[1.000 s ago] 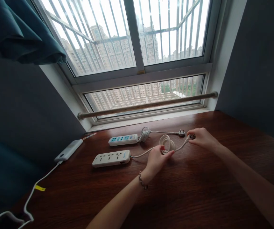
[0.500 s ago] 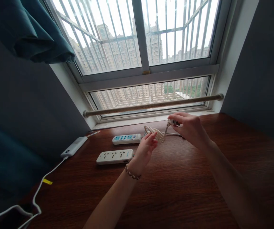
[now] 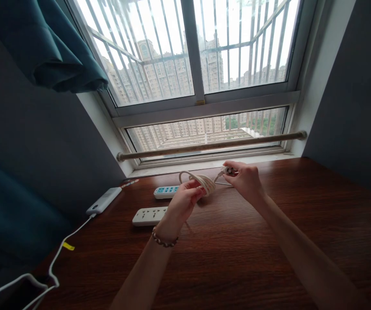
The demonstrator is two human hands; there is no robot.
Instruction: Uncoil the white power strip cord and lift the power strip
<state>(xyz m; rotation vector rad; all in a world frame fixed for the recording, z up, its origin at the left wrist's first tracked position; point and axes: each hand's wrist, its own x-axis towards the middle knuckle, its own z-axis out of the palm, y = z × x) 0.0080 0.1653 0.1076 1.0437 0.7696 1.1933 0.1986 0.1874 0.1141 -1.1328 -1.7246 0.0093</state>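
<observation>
Both hands (image 3: 180, 202) now higher — coiled cord (image 3: 198, 181) lifted off table (image 3: 253, 258).

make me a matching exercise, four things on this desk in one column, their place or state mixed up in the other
1. coiled cable
2. plug
3. white power strip
4. power bank

a. lies by the left wall, a white lead plugged in
b. pinched in the right hand
c. lies flat, nearer than the blue-socket strip
d. held up in the left hand

Pairs: 1-d, 2-b, 3-c, 4-a
</observation>
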